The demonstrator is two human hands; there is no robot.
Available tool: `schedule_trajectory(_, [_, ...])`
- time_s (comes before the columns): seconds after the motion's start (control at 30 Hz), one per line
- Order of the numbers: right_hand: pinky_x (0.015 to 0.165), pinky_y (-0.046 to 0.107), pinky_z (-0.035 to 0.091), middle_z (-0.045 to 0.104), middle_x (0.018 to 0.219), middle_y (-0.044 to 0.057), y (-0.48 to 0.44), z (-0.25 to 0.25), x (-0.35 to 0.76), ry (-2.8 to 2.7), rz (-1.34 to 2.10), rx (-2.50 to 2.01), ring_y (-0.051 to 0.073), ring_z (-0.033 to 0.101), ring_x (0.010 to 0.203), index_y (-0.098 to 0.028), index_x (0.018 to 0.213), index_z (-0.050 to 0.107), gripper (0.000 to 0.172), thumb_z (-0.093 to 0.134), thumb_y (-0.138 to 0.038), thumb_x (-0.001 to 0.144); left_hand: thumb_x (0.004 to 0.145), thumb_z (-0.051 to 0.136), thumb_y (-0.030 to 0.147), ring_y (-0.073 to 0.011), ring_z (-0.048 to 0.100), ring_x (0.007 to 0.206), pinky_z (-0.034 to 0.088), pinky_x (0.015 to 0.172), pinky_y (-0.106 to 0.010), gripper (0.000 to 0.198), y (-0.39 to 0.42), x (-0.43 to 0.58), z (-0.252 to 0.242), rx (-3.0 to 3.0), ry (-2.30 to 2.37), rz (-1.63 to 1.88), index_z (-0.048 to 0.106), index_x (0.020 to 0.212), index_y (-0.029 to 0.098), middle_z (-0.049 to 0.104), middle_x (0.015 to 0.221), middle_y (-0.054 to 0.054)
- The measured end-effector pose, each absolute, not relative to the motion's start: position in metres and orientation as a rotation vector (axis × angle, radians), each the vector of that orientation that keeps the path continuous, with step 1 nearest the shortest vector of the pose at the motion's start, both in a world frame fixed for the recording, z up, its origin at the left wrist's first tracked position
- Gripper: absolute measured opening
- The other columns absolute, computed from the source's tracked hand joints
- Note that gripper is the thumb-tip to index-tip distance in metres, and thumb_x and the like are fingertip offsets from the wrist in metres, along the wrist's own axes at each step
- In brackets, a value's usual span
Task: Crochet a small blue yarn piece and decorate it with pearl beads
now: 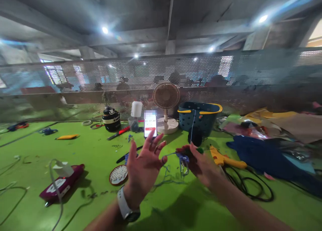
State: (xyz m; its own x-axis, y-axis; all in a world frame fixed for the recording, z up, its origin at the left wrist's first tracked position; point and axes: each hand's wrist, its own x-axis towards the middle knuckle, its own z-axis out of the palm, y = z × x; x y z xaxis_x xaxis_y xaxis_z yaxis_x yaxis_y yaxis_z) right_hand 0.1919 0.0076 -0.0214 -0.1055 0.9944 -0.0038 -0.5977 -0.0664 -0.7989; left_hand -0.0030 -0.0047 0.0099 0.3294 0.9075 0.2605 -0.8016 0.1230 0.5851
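Note:
My left hand (146, 160), with a pale-strapped watch on the wrist, is raised over the table with its fingers spread. A thin blue yarn strand (171, 154) runs from beside its finger to my right hand (201, 162). That hand is closed on a small blue yarn piece (184, 158) with a shiny loop hanging below. A green tip (200, 151) shows by its fingers; the rest of that object is hidden. A pale strand (193, 125) rises from the right fingertips in front of the basket. Loose yarn (167, 179) lies below the hands.
Behind stand a phone (150, 125), a fan (166, 97), a dark blue basket (208, 120) and a black jar (111, 119). A dish of white beads (118, 175) and a maroon power strip (62, 184) lie left. A yellow glue gun (226, 160) and dark blue cloth (266, 160) lie right.

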Motion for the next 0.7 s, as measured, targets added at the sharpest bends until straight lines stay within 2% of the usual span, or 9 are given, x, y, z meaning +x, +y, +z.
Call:
schedule_trajectory(0.07, [0.063,0.023,0.053,0.078,0.085,0.005,0.006,-0.022,0.189,-0.799,1.545,-0.691,0.017,0.07,0.077,-0.019,0.08,0.073,0.027,0.077,-0.045,0.074,0.089,0.034,0.067,-0.0182,0.061,0.096,0.048,0.066,-0.025,0.065,-0.005,-0.014,0.023,0.699,0.094,1.234,0.049,0.136,0.025,0.067,0.115,-0.007])
schedule_trajectory(0.13, [0.062,0.024,0.054,0.078,0.086,0.006,0.002,-0.022,0.186,-0.833,1.544,-0.684,0.018,0.07,0.078,-0.019,0.079,0.073,0.029,0.076,-0.047,0.073,0.088,0.033,0.068,-0.0141,0.063,0.074,0.048,0.064,-0.024,0.063,-0.005,-0.022,0.033,0.773,0.044,1.274,0.061,0.124,0.024,0.073,0.083,-0.004])
schedule_trajectory(0.2, [0.062,0.025,0.054,0.077,0.084,0.006,-0.002,-0.021,0.183,-0.866,1.538,-0.679,0.018,0.07,0.076,-0.018,0.078,0.073,0.03,0.076,-0.048,0.073,0.087,0.033,0.069,-0.0161,0.063,0.068,0.049,0.078,-0.031,0.063,-0.003,-0.027,0.038,1.026,0.101,1.415,0.071,0.108,0.023,0.071,0.067,-0.002])
schedule_trajectory(0.27, [0.061,0.024,0.054,0.077,0.083,0.006,-0.005,-0.019,0.181,-0.906,1.529,-0.681,0.017,0.07,0.074,-0.018,0.078,0.073,0.031,0.075,-0.049,0.075,0.083,0.039,0.071,-0.0193,0.063,0.066,0.042,0.094,-0.04,0.061,0.002,-0.029,0.036,1.444,0.239,1.523,0.076,0.092,0.023,0.07,0.062,-0.003])
schedule_trajectory(0.33, [0.062,0.023,0.054,0.077,0.083,0.006,-0.008,-0.018,0.18,-0.944,1.509,-0.688,0.017,0.07,0.074,-0.018,0.08,0.073,0.031,0.073,-0.049,0.077,0.082,0.049,0.066,-0.0215,0.064,0.066,0.031,0.105,-0.047,0.051,0.006,-0.031,0.03,1.905,0.439,1.468,0.077,0.081,0.023,0.072,0.066,-0.005])
schedule_trajectory(0.43, [0.068,0.026,0.056,0.077,0.084,0.006,-0.01,-0.02,0.178,-1.045,1.413,-0.713,0.018,0.071,0.077,-0.02,0.081,0.073,0.031,0.068,-0.05,0.08,0.085,0.055,0.052,-0.0265,0.066,0.085,0.02,0.111,-0.051,0.037,0.009,-0.029,0.02,2.296,0.719,1.282,0.076,0.082,0.022,0.075,0.083,-0.008])
schedule_trajectory(0.5, [0.07,0.029,0.057,0.077,0.087,0.006,-0.011,-0.023,0.177,-1.114,1.322,-0.722,0.019,0.071,0.08,-0.022,0.083,0.073,0.03,0.066,-0.051,0.082,0.088,0.055,0.045,-0.028,0.063,0.101,0.027,0.108,-0.052,0.032,0.005,-0.022,0.016,2.193,0.877,1.233,0.074,0.095,0.021,0.074,0.099,-0.01])
schedule_trajectory(0.57, [0.071,0.032,0.058,0.076,0.09,0.006,-0.012,-0.025,0.176,-1.178,1.223,-0.729,0.021,0.071,0.082,-0.024,0.085,0.074,0.027,0.066,-0.05,0.082,0.088,0.057,0.043,-0.0274,0.061,0.107,0.039,0.099,-0.049,0.038,0.0,-0.011,0.011,1.904,0.919,1.158,0.063,0.118,0.021,0.069,0.114,-0.012])
schedule_trajectory(0.7, [0.078,0.035,0.057,0.077,0.09,0.005,-0.016,-0.026,0.173,-1.338,0.959,-0.747,0.023,0.07,0.087,-0.026,0.084,0.076,0.019,0.07,-0.044,0.08,0.073,0.076,0.037,-0.0246,0.065,0.094,0.05,0.085,-0.041,0.067,-0.005,0.008,-0.002,1.357,0.781,1.053,0.049,0.129,0.014,0.069,0.104,-0.013])
